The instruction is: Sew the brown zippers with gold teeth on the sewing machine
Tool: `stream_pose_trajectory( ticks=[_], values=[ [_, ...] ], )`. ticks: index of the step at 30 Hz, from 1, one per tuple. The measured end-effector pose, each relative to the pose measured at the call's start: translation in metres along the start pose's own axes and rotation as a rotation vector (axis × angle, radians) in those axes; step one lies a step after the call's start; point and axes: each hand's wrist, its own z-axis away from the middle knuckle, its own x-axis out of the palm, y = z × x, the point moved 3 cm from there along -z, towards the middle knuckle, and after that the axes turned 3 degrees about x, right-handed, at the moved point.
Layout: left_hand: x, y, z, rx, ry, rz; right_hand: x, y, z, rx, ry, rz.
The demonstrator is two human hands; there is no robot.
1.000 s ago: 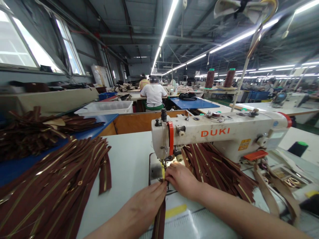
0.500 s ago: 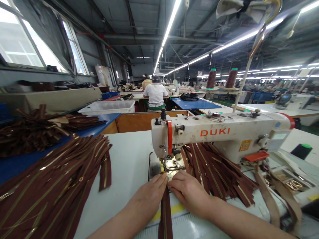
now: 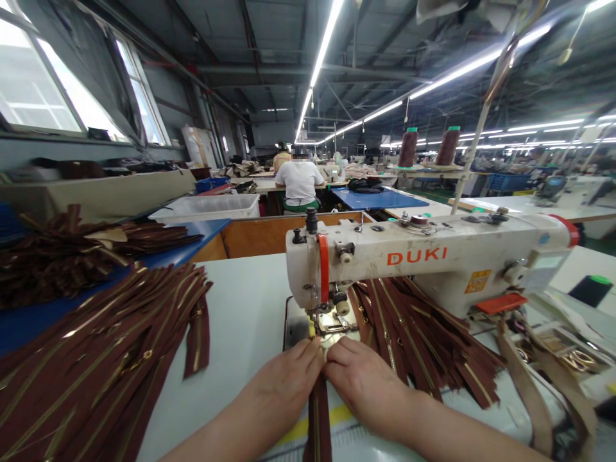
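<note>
A brown zipper (image 3: pixel 319 410) with gold teeth runs from the table's front edge up to the needle area of a white sewing machine (image 3: pixel 366 250). My left hand (image 3: pixel 293 375) presses its closed fingers on the zipper's left side, just in front of the needle. On the right side, my right hand (image 3: pixel 359 378) pinches at the same end, its fingertips curled under and partly hidden. Both hands almost touch each other. The zipper's far end is covered by the fingers and the presser foot. Under the machine arm lies a fan of brown zippers (image 3: pixel 409 333).
A large pile of zippers (image 3: pixel 106 359) covers the table's left side, with another bundle (image 3: pixel 62 256) on a blue surface behind. Beige straps (image 3: pixel 534 378) and a tray of metal rings (image 3: pixel 572 353) lie at right. A person in white (image 3: pixel 301 183) sits ahead.
The view has shifted slightly. Both hands stay at the needle with the zipper, and the fingers have barely moved relative to the machine.
</note>
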Motion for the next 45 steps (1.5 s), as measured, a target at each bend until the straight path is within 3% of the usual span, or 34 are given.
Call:
stream_pose_trajectory(
  ticks=[4,11,23,31,45],
  values=[
    [0.003,0.003,0.003,-0.018,0.070,-0.013,0.001,0.000,0.001,-0.007,0.011,-0.001],
    [0.004,-0.002,-0.001,-0.077,0.053,0.065,-0.002,0.003,-0.003,-0.007,0.013,0.051],
    [0.003,-0.013,-0.008,-0.135,0.155,0.184,-0.002,0.015,-0.015,-0.032,0.035,0.077],
    [-0.001,-0.015,-0.011,-0.159,0.125,0.291,-0.001,0.016,-0.015,-0.018,0.057,0.064],
    [0.003,-0.013,-0.007,-0.268,0.151,0.286,-0.003,0.015,-0.012,-0.042,0.042,0.071]
  ],
)
